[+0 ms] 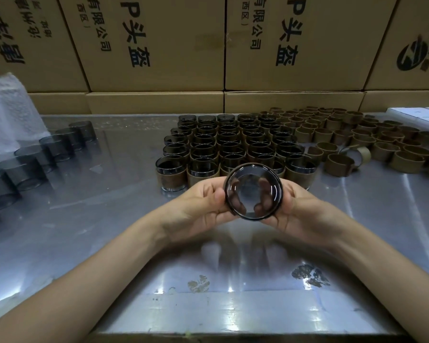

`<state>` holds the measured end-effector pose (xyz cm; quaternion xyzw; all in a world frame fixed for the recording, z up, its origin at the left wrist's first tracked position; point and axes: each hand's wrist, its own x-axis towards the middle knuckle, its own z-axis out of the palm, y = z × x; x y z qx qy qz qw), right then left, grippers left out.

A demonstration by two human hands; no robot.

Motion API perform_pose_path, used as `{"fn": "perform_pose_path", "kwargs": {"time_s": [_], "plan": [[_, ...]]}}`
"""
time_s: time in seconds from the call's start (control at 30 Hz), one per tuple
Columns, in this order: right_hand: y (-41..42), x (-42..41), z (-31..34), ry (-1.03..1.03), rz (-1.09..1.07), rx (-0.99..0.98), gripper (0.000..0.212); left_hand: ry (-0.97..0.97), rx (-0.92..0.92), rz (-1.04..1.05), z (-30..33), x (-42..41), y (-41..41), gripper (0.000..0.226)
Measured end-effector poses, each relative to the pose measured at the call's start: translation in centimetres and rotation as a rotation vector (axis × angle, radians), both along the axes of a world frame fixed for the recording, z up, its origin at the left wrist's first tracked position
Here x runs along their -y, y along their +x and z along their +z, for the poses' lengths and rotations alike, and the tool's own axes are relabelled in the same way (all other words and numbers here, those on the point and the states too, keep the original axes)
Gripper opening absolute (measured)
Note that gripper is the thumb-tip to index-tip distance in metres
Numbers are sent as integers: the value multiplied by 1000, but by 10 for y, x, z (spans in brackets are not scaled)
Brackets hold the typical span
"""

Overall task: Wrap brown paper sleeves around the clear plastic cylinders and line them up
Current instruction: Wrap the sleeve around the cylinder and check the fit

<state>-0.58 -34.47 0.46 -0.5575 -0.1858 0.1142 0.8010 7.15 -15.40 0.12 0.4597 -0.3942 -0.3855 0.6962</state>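
Steel bench (89,243) nearest us, our left hand (198,206) and right hand (300,209) gripping one cylinder (253,191) between them above it, end toward us; behind, sleeved cylinders (233,147) in rows; loose sleeves (357,137) right; bare cylinders (47,149) left; cartons (159,45) at back
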Motion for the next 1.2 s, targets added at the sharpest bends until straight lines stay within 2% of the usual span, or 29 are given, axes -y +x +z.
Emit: {"fn": "perform_pose_path", "kwargs": {"time_s": [0.13, 0.23, 0.3, 0.37, 0.4, 0.47, 0.53, 0.6, 0.8, 1.03, 1.2], "plan": [[-1, 1, 0, -17, 17, 6, 64, 9, 49, -29, -3, 0, 2, 57], [-2, 3, 2, 11, 10, -12, 66, 16, 57, -4, 3, -3, 4, 63], [-2, 0, 5, 18, -51, -60, 70, 37, 18, 76, 9, -4, 4, 74], [-1, -8, 5, -112, -227, -53, 59, 105, 2, 241, 11, 1, 1, 78], [-1, -14, 5, -231, -352, -7, 50, 142, 57, 345, 10, 6, -2, 76], [0, -29, 2, -396, -586, 149, 49, 169, 215, 547, 6, 18, -11, 66], [2, -39, -4, -414, -736, 274, 49, 129, 331, 708, 1, 27, -17, 57], [4, -42, -10, -404, -786, 363, 52, 52, 396, 788, -2, 29, -19, 58], [6, -46, -14, -399, -824, 347, 56, -62, 403, 783, -8, 29, -23, 66], [6, -46, -14, -375, -835, 308, 59, -35, 393, 756, -7, 30, -26, 72], [6, -44, -12, -409, -840, 301, 62, -24, 413, 763, -6, 32, -24, 66]]}}
